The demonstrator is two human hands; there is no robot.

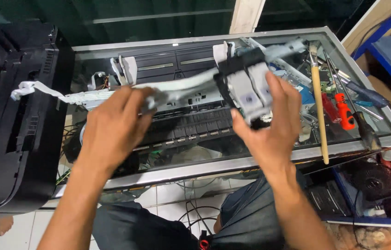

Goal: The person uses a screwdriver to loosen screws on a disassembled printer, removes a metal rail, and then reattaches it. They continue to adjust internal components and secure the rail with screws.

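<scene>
Lying along the right edge of the glass table [371, 139], a long-handled brush [318, 99], an orange screwdriver [345, 111] and other small tools crowd that side. A black printer shell [15, 120] fills the left end, leaving only the middle of the glass open. Above that gap, the left hand [112, 129] pinches a grey metal rail [177, 90] near its middle, fingers closed on it. The right hand [269, 125] grips the grey and black carriage [246, 85] fixed to the rail's right end. A white ribbon cable [43, 92] trails left over the shell. Cables lie on the tiled floor [167, 208] below.
</scene>
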